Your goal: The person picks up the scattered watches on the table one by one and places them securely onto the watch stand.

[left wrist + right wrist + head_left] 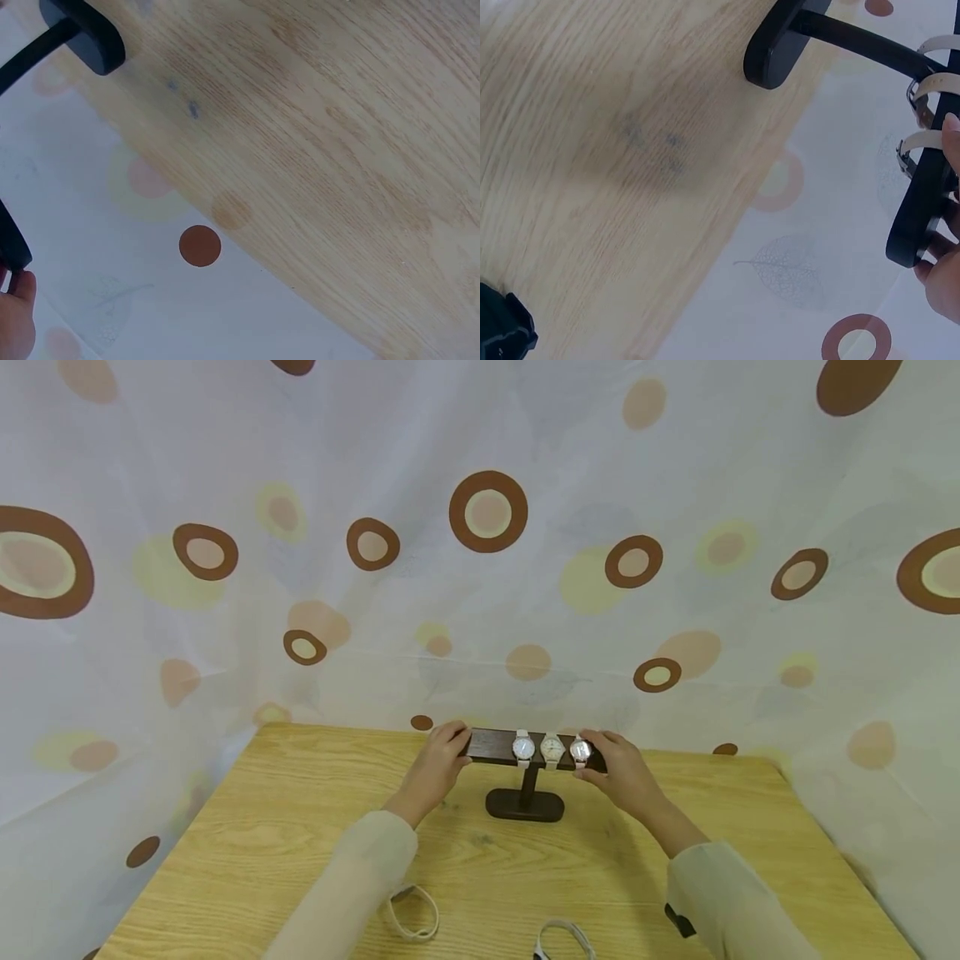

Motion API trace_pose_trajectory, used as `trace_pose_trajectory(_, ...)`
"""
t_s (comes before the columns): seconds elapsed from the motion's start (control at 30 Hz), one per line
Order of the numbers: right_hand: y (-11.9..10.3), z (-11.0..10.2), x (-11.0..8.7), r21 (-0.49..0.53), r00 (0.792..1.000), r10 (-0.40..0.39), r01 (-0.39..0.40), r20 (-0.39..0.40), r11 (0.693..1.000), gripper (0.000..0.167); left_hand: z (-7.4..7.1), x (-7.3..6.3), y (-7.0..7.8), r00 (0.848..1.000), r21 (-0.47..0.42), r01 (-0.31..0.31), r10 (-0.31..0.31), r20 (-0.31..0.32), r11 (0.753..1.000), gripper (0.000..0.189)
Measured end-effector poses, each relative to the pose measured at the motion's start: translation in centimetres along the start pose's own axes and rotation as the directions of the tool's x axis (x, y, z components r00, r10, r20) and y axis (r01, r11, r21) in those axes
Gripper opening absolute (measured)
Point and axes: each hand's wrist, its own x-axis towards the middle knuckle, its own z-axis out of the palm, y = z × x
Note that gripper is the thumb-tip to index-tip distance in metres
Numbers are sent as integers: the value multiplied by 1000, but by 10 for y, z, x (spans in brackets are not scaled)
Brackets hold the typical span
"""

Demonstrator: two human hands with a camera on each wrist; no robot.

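A dark watch stand (491,746) stands upright near the table's back edge, its post rising from an oval base (525,807). Three light-strapped watches are fastened side by side round the bar: one near the middle (523,748), one beside it (552,748), and one toward the right end (581,750). My left hand (438,766) grips the bare left end of the bar. At the opposite end, my right hand (624,777) holds the bar beside the rightmost watch, thumb in front and fingers behind. In the right wrist view the strap buckles (906,159) hang under the bar.
On the wooden table (300,793) nearer me lie a cream strap loop (435,920) and another light-strapped watch (572,928), partly cut off by the frame. A white sheet (420,435) with brown and yellow circles hangs behind and around the table.
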Motion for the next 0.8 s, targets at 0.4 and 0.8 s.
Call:
trace_pose_trajectory(0.4, -12, 7, -21, -181, 836, -239, 170, -494, 969, 49, 7, -23, -9, 985, -83, 165, -169, -36, 983, 54)
trace_pose_trajectory(0.8, -50, 24, -81, -44, 921, -264, 263, -287, 964, 31, 24, -49, 11, 883, -389, 469, -421, 208, 793, 52)
